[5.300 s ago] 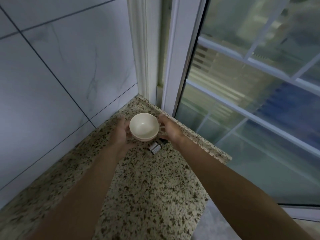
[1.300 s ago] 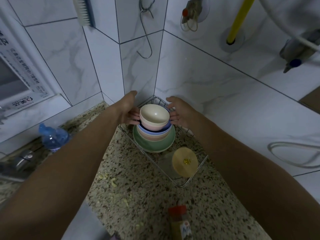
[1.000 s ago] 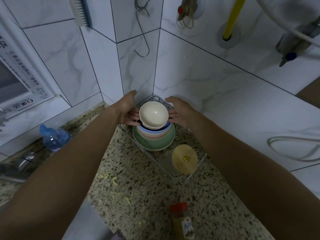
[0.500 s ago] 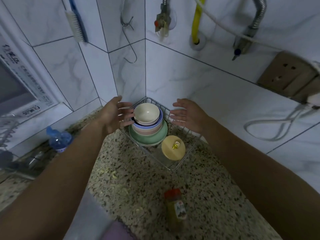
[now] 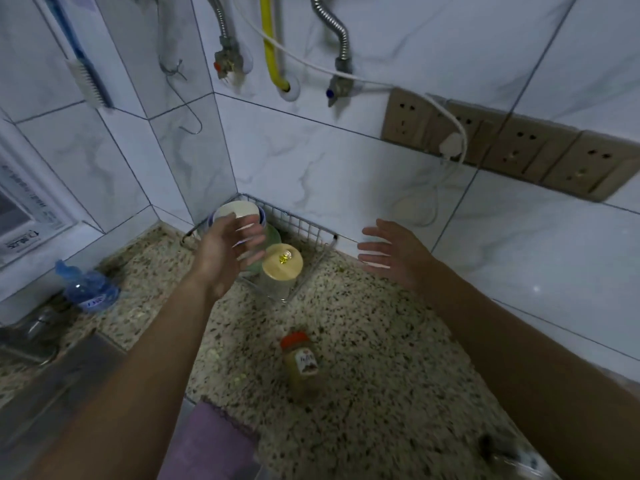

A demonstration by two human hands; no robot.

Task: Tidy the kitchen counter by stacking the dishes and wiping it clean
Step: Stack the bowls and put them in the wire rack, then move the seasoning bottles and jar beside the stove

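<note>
Speckled granite tabletop (image 5: 363,341) fills lower centre of frame. The wire corner basket (image 5: 304,223) sits mid-frame against the tiled walls. Purple cloth (image 5: 207,441) at bottom edge, not picked up, so wiping looks not yet started.

Stack of plastic bowls with cream bowl on top (image 5: 235,209) stands in the basket's back corner, on a green plate. Glass jar with round wooden lid (image 5: 282,266) is in the basket's front part, just beside the stack. Red-capped spice bottle (image 5: 301,362) stands alone below it.

Risks: the stack is tall and narrow, so a knock from the near hand could tip it onto the jar. A cloth sweep could topple the spice bottle.

Left hand (image 5: 225,254) hangs in front of the stack, blurred, fingers loosely spread, holding nothing. Right hand (image 5: 391,254) hovers right of the basket, palm facing left, fingers straight, empty.
</note>
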